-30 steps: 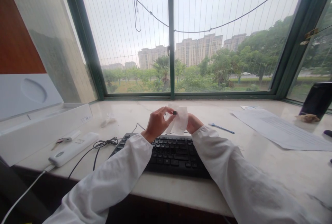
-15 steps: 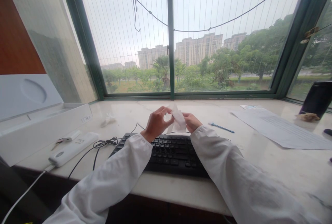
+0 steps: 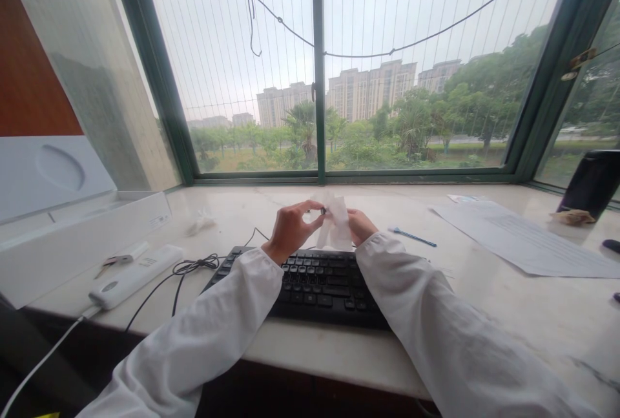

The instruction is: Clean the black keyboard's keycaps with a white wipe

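My left hand (image 3: 292, 227) is closed in a pinch, thumb and forefinger on a small dark piece (image 3: 323, 210) that looks like a keycap. A thin white tissue (image 3: 338, 223) hangs beside that piece, with my right hand (image 3: 361, 227) closed on its right side. Some of the right fingers are hidden behind the tissue. Both hands are above the back edge of a black keyboard (image 3: 334, 302), which lies under my forearms. Several spots in its upper left rows look paler, like bare key sockets.
Left of the keyboard are a bundled black cable (image 3: 206, 263), a white power strip (image 3: 138, 276), keys (image 3: 113, 260), a crumpled tissue (image 3: 201, 223) and an open white box (image 3: 82, 237). On the right are a blue stick (image 3: 414, 236), printed paper (image 3: 513, 237) and a dark cylinder (image 3: 591, 185).
The tissue has spread and shifted slightly right, away from the left fingertips, and the small dark piece shows more plainly. My right hand has moved slightly right; the keyboard stays put.
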Demonstrator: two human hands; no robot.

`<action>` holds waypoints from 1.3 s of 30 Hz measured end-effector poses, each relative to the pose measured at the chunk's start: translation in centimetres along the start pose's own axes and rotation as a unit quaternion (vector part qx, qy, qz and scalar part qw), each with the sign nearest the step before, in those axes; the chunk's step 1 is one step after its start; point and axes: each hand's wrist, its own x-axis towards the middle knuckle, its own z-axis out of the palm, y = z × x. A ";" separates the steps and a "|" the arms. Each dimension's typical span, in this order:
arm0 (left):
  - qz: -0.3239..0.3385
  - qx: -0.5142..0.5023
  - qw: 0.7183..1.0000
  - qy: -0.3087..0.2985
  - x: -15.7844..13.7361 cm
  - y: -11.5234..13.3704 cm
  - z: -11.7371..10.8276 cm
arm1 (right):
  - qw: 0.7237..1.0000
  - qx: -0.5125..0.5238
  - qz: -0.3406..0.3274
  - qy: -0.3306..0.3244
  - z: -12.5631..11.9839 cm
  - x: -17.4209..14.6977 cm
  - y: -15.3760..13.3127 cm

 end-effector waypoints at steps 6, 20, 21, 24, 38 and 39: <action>-0.003 -0.004 1.000 -0.010 0.0 -0.3 -0.2 | 0.998 -0.022 -0.031 -0.047 0.0 -0.1 0.2; -0.125 -0.183 0.975 -0.022 0.6 -0.2 0.1 | 0.995 -0.036 -0.097 0.005 0.1 -0.5 -0.3; -0.149 -0.214 0.965 -0.031 0.7 -0.3 0.2 | 0.995 -0.033 -0.098 0.007 0.1 -0.6 -0.4; -0.230 -0.302 0.923 -0.069 0.7 -0.6 0.5 | 0.995 -0.022 -0.102 0.006 0.3 -0.8 -0.5; -0.291 -0.382 0.868 -0.129 0.4 -0.7 0.6 | 0.995 -0.055 -0.073 -0.033 0.1 -0.5 -0.2; -0.287 -0.369 0.875 -0.126 0.4 -0.8 0.7 | 0.995 -0.055 -0.070 -0.034 0.1 -0.5 -0.1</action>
